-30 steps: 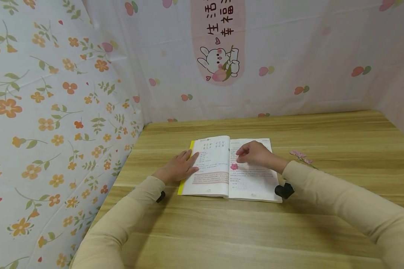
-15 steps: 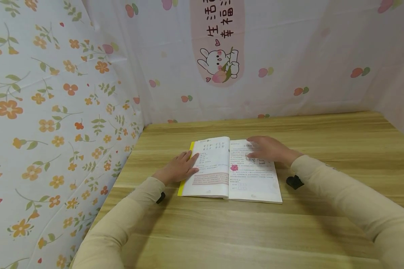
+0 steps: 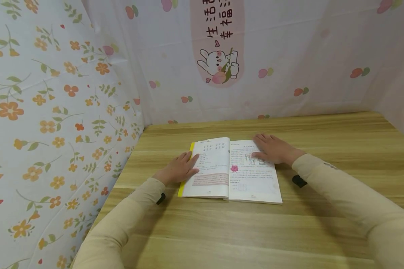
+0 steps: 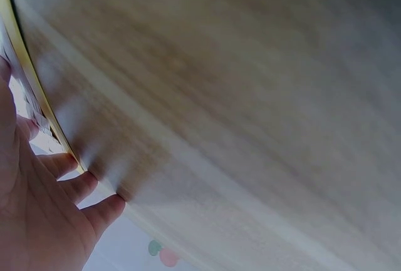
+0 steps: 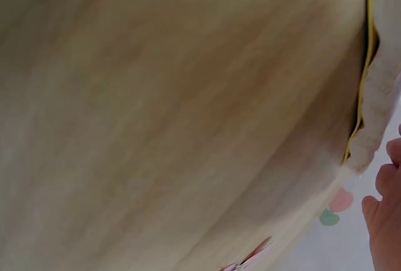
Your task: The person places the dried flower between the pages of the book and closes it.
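Note:
An open book [image 3: 208,189] with printed pages and a yellow cover edge lies on the wooden table. On its right page, close to the gutter, sits a pink flower [image 3: 234,168]. My left hand [image 3: 179,169] rests with spread fingers across the book's left edge. In the left wrist view, its fingertips [image 4: 113,205] reach the table beside the yellow edge. My right hand [image 3: 272,149] rests flat over the upper right corner of the right page, thumb pointing in toward a printed drawing. Neither hand grips anything.
A pinkish flower sprig [image 5: 247,260] lies on the table right of the book; my right sleeve [image 3: 343,190] mostly covers it in the head view. Black wrist devices [image 3: 299,181] hang below the sleeves. Patterned cloth walls [image 3: 276,97] border the table [image 3: 202,231] behind and left.
My right hand has moved away from beside the pink flower to the page's upper right corner, and its bent fingers have straightened. The left hand, book and pink flower keep their places.

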